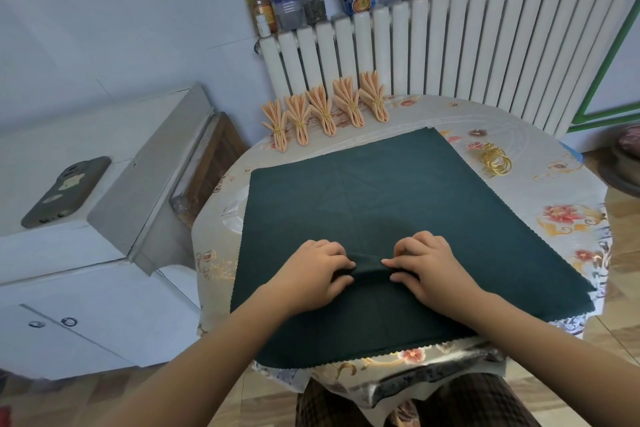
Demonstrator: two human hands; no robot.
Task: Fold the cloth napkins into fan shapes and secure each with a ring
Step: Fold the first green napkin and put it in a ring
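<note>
While the dark green napkin (398,204) lies spread flat on my table (568,218), my left hand (311,270) and right hand (429,267) pinch a raised pleat near its front edge.

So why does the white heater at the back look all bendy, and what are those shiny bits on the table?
In the head view, the wide-angle lens curves the radiator and table edge; the shiny patches are light glaring off the glossy table cover; the green napkin and both hands, left hand and right hand, look sharp.
</note>
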